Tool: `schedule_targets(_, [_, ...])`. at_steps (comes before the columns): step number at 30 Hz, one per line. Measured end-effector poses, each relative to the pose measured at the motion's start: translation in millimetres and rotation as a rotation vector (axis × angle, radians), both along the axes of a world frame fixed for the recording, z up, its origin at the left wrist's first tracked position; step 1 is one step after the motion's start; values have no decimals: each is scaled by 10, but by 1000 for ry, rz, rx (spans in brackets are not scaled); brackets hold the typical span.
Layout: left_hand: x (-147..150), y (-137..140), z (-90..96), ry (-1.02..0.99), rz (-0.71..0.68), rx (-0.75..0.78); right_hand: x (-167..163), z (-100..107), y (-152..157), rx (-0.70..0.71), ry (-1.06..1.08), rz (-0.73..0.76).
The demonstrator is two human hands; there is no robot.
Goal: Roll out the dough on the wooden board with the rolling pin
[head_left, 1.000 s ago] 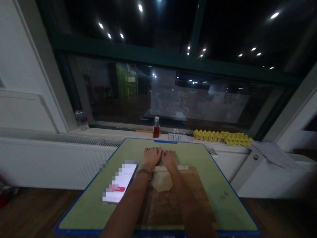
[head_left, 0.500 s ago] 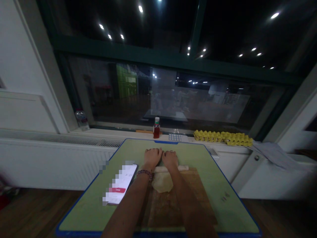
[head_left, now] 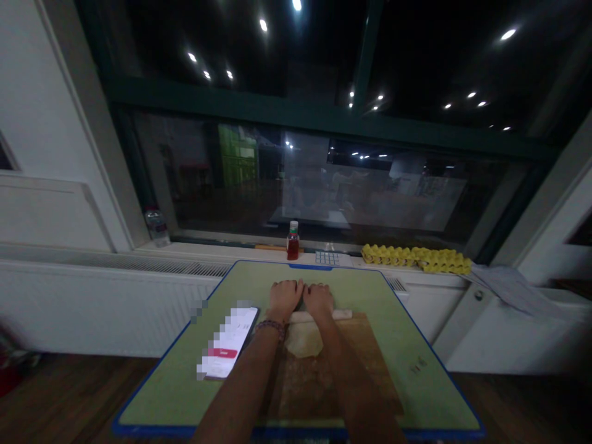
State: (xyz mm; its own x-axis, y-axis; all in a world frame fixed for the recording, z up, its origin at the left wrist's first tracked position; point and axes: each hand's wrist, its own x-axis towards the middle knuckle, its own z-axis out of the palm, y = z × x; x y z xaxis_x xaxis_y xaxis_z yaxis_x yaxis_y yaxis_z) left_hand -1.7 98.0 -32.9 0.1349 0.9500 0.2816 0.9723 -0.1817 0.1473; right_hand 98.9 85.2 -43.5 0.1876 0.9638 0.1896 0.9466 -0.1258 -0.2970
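My left hand (head_left: 285, 297) and my right hand (head_left: 318, 298) lie side by side near the far end of a wooden cutting board (head_left: 312, 394), thumbs close together. Under the heels of both hands runs a pale rolling pin (head_left: 342, 314); its right end sticks out past my right wrist. Both hands press on it with fingers bent downward, fingertips hidden. A thin, roundish sheet of dough (head_left: 304, 340) lies on the board between my forearms, just on the near side of the pin. A beaded bracelet (head_left: 272, 328) circles my left wrist.
A lit phone (head_left: 235, 339) lies left of the board on the green, blue-edged table (head_left: 176, 376). Along the windowsill stand a bottle of red liquid (head_left: 293, 243), a clear plastic bottle (head_left: 158, 228), and yellow egg cartons (head_left: 416, 258). A radiator (head_left: 115, 308) is behind at left.
The view has shifted slightly. My hands, the rolling pin and the dough sheet stay in nearly the same place on the board.
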Motion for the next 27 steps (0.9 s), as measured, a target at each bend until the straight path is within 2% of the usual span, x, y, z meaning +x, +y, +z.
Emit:
schedule_targets(4, [-6, -30, -2, 15, -12, -30, -4, 19, -44, -8, 7, -5])
schedule_targets(10, [-20, -117, 18, 79, -100, -36, -5, 43, -115, -36, 4, 4])
schedule_targets(16, [-29, -202, 13, 47, -98, -64, -6, 45, -200, -52, -22, 12])
schedule_targets(21, [-30, -275, -8, -7, -43, -39, 1, 50, -259, -97, -38, 55])
schedule_targets(27, [-33, -339, -54, 2, -46, -23, 13, 57, -301, -174, -61, 103])
